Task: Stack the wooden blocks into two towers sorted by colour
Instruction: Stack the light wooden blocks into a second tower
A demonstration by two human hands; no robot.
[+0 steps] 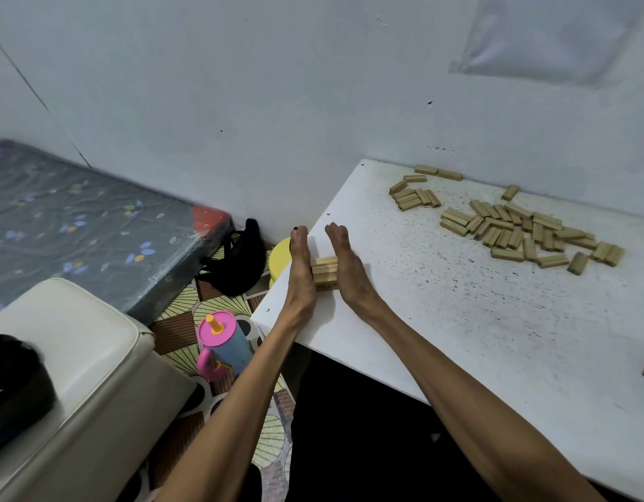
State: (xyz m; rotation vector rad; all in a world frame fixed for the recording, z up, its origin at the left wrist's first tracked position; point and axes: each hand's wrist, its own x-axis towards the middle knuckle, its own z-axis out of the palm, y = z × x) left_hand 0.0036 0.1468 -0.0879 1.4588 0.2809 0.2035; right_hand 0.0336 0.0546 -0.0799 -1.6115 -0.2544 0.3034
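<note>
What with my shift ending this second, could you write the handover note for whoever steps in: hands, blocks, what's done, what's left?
Left hand: open, flat against the left side of the small stack.
Right hand: open, flat against its right side.
The stack shows about three layers, near the left edge of the white table.
Loose blocks: big pile at the table's far right; smaller cluster near the wall.
Done: one tower begun.
Left: nearly all blocks; second tower not started. Colours look alike here.
</note>
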